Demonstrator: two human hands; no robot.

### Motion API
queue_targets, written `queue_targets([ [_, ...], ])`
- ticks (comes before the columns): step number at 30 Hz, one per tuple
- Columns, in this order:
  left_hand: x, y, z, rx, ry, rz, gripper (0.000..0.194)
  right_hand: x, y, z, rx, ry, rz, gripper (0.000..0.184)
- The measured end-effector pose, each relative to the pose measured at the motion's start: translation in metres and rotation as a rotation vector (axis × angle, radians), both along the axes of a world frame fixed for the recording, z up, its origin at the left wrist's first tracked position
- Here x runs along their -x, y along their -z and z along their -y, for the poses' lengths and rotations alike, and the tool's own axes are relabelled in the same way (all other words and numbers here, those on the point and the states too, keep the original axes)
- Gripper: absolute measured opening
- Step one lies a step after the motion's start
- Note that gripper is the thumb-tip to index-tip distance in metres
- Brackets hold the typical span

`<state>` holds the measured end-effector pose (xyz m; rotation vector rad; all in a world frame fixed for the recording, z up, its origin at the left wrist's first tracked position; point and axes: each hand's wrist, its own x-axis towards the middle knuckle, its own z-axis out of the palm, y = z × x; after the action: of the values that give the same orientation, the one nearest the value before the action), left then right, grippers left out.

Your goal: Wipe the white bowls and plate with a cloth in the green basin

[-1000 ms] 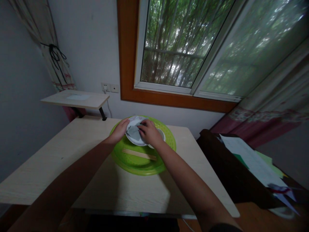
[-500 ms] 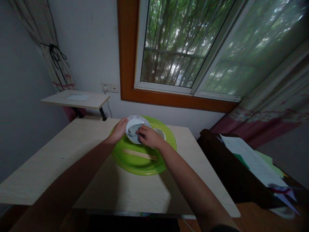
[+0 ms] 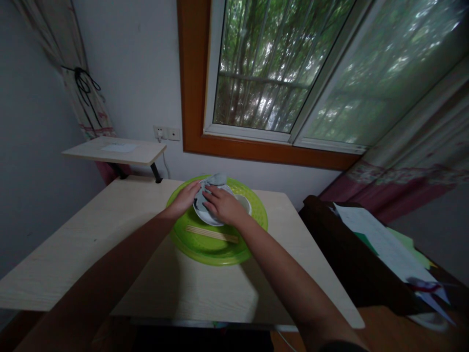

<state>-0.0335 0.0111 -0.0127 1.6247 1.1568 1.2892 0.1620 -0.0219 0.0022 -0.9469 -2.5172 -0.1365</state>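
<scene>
A white plate [image 3: 205,215] is held over a round green tray [image 3: 205,249] on the pale wooden table [image 3: 91,244]. My left hand [image 3: 186,198] grips the plate's left rim. My right hand [image 3: 223,205] presses a grey cloth [image 3: 214,181] against the plate's face; the cloth sticks out past the plate's far edge. A pair of wooden chopsticks [image 3: 210,234] lies on the tray just in front of my hands. A small white bowl [image 3: 244,201] sits in the tray behind my right hand.
A small wall shelf [image 3: 113,150] juts out at the back left, with a socket [image 3: 166,132] beside it. A dark cabinet [image 3: 344,254] with papers [image 3: 384,244] stands to the right of the table. A window and curtains fill the back.
My right hand has pushed the cloth from the plate's middle towards its far edge, so the cloth now bulges over the rim. My left hand has kept its hold on the rim.
</scene>
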Motion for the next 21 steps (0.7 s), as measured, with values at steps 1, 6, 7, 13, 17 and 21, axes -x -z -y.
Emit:
queue_targets([
  [1, -0.001, 0.0, 0.0, 0.005, 0.003, 0.018, 0.046, 0.0, -0.001, 0.0, -0.004, 0.058, 0.007, 0.046],
  [6, -0.002, -0.003, 0.002, -0.016, -0.012, 0.045, 0.046, 0.0, -0.008, 0.002, 0.019, 0.34, 0.06, 0.045],
  [7, -0.001, -0.003, 0.003, -0.021, -0.02, 0.043, 0.046, 0.0, -0.009, 0.003, 0.035, 0.384, 0.078, 0.045],
  [13, 0.004, -0.003, 0.005, -0.03, -0.101, 0.008, 0.046, 0.0, -0.015, 0.006, 0.09, 0.509, 0.153, 0.047],
  [17, 0.007, 0.002, 0.001, -0.034, -0.147, -0.012, 0.046, -0.003, -0.014, 0.006, 0.132, 0.37, 0.172, 0.039],
  [21, 0.009, 0.005, -0.003, -0.032, -0.189, -0.019, 0.045, -0.005, -0.009, 0.006, 0.179, 0.034, 0.126, 0.033],
])
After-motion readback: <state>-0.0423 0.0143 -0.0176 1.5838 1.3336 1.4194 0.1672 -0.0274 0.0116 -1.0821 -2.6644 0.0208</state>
